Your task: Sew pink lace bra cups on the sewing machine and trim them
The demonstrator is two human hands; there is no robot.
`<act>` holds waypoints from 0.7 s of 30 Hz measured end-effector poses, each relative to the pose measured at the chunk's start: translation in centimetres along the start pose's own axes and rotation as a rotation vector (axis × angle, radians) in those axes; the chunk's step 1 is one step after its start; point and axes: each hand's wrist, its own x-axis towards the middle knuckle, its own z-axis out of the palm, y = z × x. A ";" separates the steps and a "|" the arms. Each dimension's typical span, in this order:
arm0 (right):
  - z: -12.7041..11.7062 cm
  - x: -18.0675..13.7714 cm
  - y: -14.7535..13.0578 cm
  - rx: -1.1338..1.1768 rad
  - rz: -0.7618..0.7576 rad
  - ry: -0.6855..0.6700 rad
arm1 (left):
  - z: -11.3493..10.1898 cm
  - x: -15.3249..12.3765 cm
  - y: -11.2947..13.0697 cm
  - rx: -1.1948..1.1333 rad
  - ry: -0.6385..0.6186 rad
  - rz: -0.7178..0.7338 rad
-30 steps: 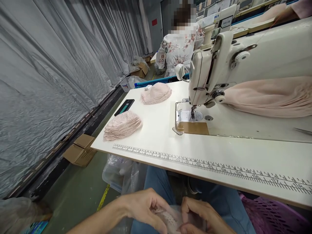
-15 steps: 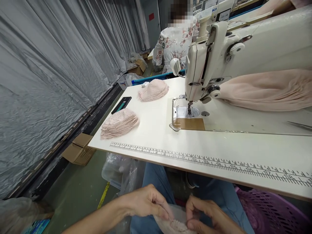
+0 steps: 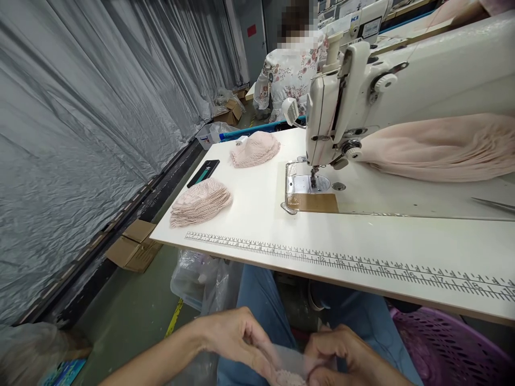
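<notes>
Two hands hold one sheer pale fabric piece [image 3: 290,355] low over our lap [image 3: 261,303], nearer than the tabletop [image 3: 257,206]: left hand [image 3: 238,339] and right hand [image 3: 346,351] pinch opposite sides. We should grip lightly, keeping its lacy edge [image 3: 290,378] level and unstretched.

From my remote feed I take this for a garment sewing workshop: an industrial sewing machine [image 3: 434,86] is set into the table [image 3: 257,214], a ruler scale [image 3: 341,261] runs along its near edge, and a stack of pink fabric pieces [image 3: 201,203] lies near its left corner. Past the far edge I see a co-worker [image 3: 292,78] and another sewing machine [image 3: 369,26]; yellow tape [image 3: 174,319] marks the floor [image 3: 124,316].
</notes>
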 end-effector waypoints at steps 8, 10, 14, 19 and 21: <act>-1.5 0.9 -0.2 0.115 -0.107 -0.166 | 1.8 1.3 0.0 -0.038 0.050 -0.053; -2.0 0.5 0.1 0.136 -0.106 -0.194 | 1.7 1.1 -0.1 -0.077 0.031 -0.048; -2.1 0.1 0.7 0.168 -0.091 -0.237 | 1.0 0.4 -0.5 -0.108 0.033 -0.066; -1.5 0.3 1.0 0.144 -0.066 -0.230 | 0.6 0.1 -0.9 -0.073 0.053 -0.097; -1.3 0.4 1.0 0.129 -0.105 -0.229 | 0.5 0.1 -1.1 -0.057 0.059 -0.100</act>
